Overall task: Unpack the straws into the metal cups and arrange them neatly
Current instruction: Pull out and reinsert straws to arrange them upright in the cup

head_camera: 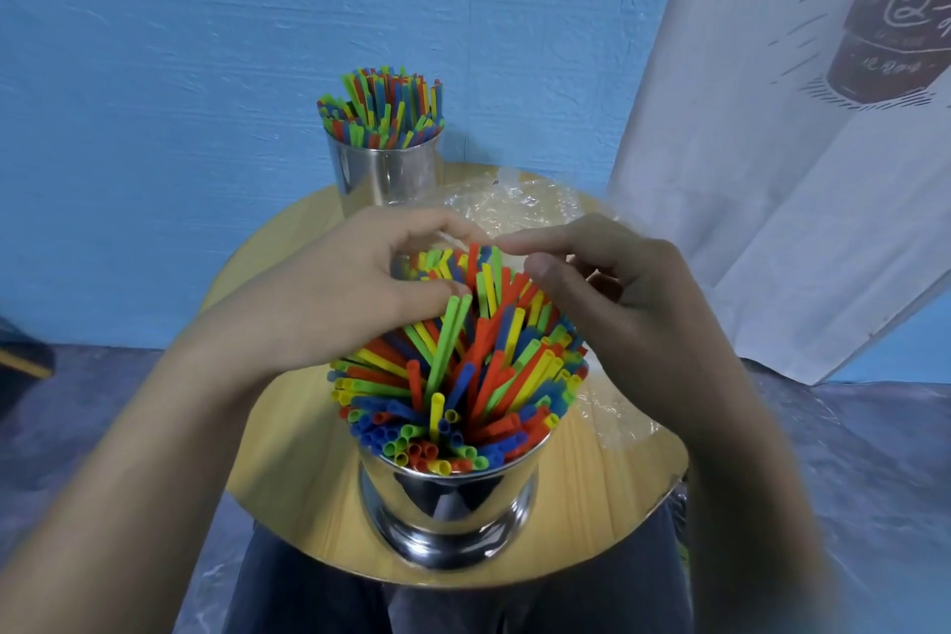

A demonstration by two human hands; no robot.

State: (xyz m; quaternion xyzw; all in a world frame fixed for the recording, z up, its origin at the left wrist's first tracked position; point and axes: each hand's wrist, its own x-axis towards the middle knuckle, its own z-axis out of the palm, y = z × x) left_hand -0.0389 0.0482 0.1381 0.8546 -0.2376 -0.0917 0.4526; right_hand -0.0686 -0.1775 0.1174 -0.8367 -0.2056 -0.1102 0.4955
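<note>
1. The left hand (360, 283) curls fingers and thumb round the far tips of the straws (463, 376) in the near metal cup (447, 505).
2. The right hand (617, 304) touches the straw tips with its index finger outstretched (gripping nothing).
3. The far metal cup (386, 170), also full, stands at the back of the round wooden table (309, 479).

Bare table (288, 427) left of the near cup (447, 505) is open — room to pass. Above that cup the straws (458, 376) fan wide, with the left hand (334, 294) and right hand (617, 304) over them. The far cup (386, 170) and crumpled plastic wrap (514, 201) block the far side and right edge.
</note>
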